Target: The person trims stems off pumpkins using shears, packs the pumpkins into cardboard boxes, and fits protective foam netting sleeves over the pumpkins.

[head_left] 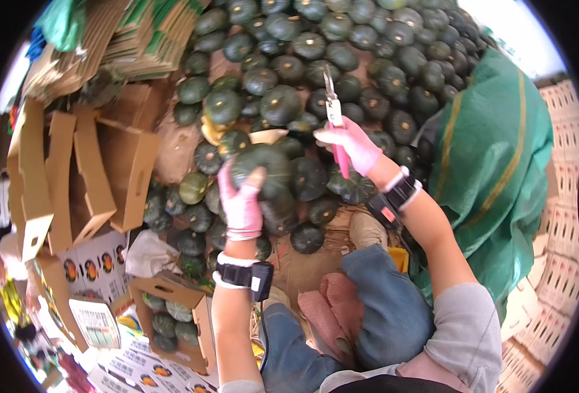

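My left hand [242, 208], in a pink glove with bare fingertips, grips a dark green kabocha squash [266, 167] from its near left side. The squash looks slightly blurred and is held over the heap. To its right, my right hand [356, 145], gloved the same way, is closed around pink-handled pruning shears [334, 112]. Their narrow metal blades point away from me, and the shears do not touch the held squash. Just beyond the held squash lie more kabochas [280, 105], along with a yellowish piece [212, 131] partly hidden among them.
A large heap of kabochas [309, 44] spreads ahead. Cardboard boxes [127, 170] stand at left, with flattened cartons [146, 40] behind. One open box [201, 327] at lower left holds several squashes. Green tarp-like fabric [492, 157] bulges at right, beside stacked white crates [564, 190].
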A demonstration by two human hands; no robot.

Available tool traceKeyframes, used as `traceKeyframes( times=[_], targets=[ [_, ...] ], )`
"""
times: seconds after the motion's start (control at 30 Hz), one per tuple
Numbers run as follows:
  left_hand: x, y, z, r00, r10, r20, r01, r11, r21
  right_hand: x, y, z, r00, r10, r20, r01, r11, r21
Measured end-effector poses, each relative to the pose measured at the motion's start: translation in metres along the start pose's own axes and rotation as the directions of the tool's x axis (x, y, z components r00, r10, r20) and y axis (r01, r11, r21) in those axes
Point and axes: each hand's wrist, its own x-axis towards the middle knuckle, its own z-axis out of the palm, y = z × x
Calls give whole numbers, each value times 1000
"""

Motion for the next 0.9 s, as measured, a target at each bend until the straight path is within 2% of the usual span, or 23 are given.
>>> traceKeyframes(
  times=[0.07,0.13,0.2,0.23,0.27,0.3,0.33,0.37,0.4,0.47,0.5,0.53,0.6,0.63,0.67,0.73,0.77,0.87,0.9],
  targets=[
    [10,7,-5,985,-45,-168,32,996,-82,11,12,-12,991,-8,-136,34,981,191],
    [29,-12,-37,974,16,-228,3,997,83,9,13,-23,997,47,-68,-20,935,355],
    [32,-6,-43,970,-36,-241,89,973,213,3,22,-29,973,29,-228,62,922,383],
    [33,-2,-43,967,-90,-238,140,969,204,0,27,-38,966,16,-256,76,936,344],
    [34,3,-42,964,-106,-245,185,926,328,-4,32,-50,959,5,-282,85,948,306],
    [36,5,-42,978,-61,-197,146,878,455,-11,34,-63,965,-36,-260,115,949,295],
    [39,6,-43,990,-21,-143,100,814,572,-21,36,-75,942,-11,-335,101,963,251],
    [46,-3,-53,996,66,-52,-9,697,717,-36,25,-83,911,55,-409,19,984,175],
    [50,-8,-58,997,83,-7,-47,632,773,-51,16,-92,870,111,-481,-70,992,103],
    [55,-15,-69,991,109,77,-121,485,866,-45,66,-152,832,62,-551,-26,997,73],
    [57,-15,-72,983,147,109,-156,363,919,-61,52,-161,803,65,-592,-63,998,23],
    [57,-16,-74,982,148,117,-165,374,913,-76,39,-167,773,67,-631,-104,994,-21],
    [54,-13,-72,979,160,130,-184,392,901,-82,46,-199,724,-34,-689,69,997,23],
    [50,-9,-67,990,122,77,-125,469,874,-81,50,-211,694,-76,-716,140,990,30],
    [50,-10,-70,991,105,81,-122,487,865,-82,52,-218,659,-116,-743,210,977,34],
    [49,-16,-85,994,71,81,-106,522,846,-82,60,-224,696,-138,-705,164,986,-31],
    [50,-21,-96,991,111,76,-117,430,895,-81,55,-215,728,-150,-669,163,986,-43],
    [40,-15,-93,998,58,-3,-28,525,851,-68,43,-181,825,-167,-539,180,983,-29],
    [39,-13,-93,997,70,18,-48,456,889,-62,28,-165,867,-104,-487,125,992,11]
  ],
)
